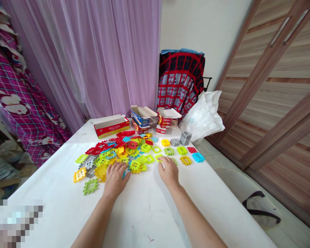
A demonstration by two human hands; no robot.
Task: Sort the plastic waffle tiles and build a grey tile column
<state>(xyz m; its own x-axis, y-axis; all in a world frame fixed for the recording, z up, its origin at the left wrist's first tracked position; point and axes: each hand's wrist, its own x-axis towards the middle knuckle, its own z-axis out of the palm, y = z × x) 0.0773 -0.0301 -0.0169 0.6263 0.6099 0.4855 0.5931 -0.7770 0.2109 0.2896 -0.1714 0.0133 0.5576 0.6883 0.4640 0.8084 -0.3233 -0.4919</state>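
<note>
A heap of plastic interlocking building pieces (120, 150) in yellow, green, red, blue and grey spreads over the white table. On its near edge lies my left hand (116, 176), fingers stretched over yellow and blue pieces. To the right, my right hand (168, 171) has its fingers bent around the near side of a yellow-green piece (158, 157), partly hidden by them. Pieces lie apart beyond and beside that hand: a green one (168, 151), an orange-yellow one (186, 160), a blue one (198, 157) and a red one (192, 150). Grey pieces stand in a stack (185, 138).
At the back of the white table (142, 213) stand an open red box (112, 127), a blue box (140, 116) on a red one, and stacked red boxes (165, 119). A white plastic bag (203, 115) is at the back right. A pixelated patch covers the lower left corner.
</note>
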